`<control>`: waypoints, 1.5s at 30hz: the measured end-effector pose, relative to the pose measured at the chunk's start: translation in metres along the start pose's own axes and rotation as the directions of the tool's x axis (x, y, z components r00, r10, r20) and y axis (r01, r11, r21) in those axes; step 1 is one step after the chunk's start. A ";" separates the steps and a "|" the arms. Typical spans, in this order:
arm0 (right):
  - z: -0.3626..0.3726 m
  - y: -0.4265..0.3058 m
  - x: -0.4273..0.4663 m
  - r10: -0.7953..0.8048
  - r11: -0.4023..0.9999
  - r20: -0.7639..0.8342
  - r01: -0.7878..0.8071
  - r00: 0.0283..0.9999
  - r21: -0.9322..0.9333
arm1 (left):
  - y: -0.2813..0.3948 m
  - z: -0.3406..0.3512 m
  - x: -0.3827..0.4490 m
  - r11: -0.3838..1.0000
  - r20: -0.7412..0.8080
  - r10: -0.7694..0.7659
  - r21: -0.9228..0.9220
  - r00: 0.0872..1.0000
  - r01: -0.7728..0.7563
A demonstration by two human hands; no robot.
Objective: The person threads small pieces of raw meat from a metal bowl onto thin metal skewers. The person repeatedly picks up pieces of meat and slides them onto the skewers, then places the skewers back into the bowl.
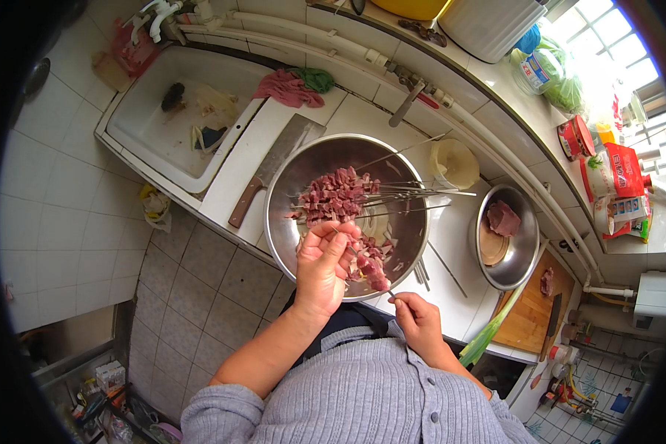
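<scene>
My right hand (419, 322) grips the lower end of a metal skewer (391, 294) at the near rim of a large steel bowl (280, 244). Chunks of raw meat (373, 272) are threaded on this skewer. Around its upper end, the fingers of my left hand (324, 261) pinch what looks like another piece of meat, partly hidden by the fingers. Loaded meat skewers (338, 194) lie across the far part of the bowl, their bare metal ends (433, 192) reaching past the right rim. Loose cut meat and pale onion-like slices (386, 247) lie below them.
A cleaver (266, 172) lies left of the bowl, beside a white sink (150, 111). Bare skewers (447, 269) rest on the counter at right. Further right are a smaller steel bowl (480, 222) holding meat, a green onion (494, 327), and a cutting board (524, 316) with a knife (552, 327).
</scene>
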State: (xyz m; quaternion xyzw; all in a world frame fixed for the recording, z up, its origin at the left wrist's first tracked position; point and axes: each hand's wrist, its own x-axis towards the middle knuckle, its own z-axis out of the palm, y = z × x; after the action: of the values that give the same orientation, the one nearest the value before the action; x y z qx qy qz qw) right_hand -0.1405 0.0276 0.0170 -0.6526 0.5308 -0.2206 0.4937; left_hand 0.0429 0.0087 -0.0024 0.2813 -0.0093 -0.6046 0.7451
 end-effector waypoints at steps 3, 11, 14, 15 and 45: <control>0.005 -0.006 0.010 -0.019 1.000 0.009 0.019 1.000 0.013 | -0.007 -0.006 -0.001 0.997 0.038 -0.047 0.061 0.998 0.045; -0.002 0.001 0.021 0.164 0.922 0.067 -0.177 0.984 0.344 | 0.027 -0.051 0.029 0.492 0.177 0.148 0.840 0.973 -0.228; -0.011 0.011 0.021 0.228 0.910 0.056 -0.233 0.972 0.342 | 0.039 -0.050 0.028 -0.186 0.310 -0.101 0.928 0.945 -0.324; -0.012 0.012 0.021 0.226 0.909 0.061 -0.233 0.972 0.346 | 0.034 -0.059 0.030 -0.281 0.346 -0.192 0.877 0.918 -0.389; -0.028 0.027 0.002 0.239 0.941 0.137 -0.264 0.961 0.210 | -0.009 -0.083 0.051 -0.674 0.343 -0.067 0.677 0.937 -0.296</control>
State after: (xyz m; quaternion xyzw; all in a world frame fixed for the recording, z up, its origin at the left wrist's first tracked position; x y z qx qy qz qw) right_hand -0.1749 0.0158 0.0047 -0.5299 0.5532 -0.1785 0.6175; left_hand 0.0782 -0.0049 -0.0933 0.7209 -0.6655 -0.1475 0.1250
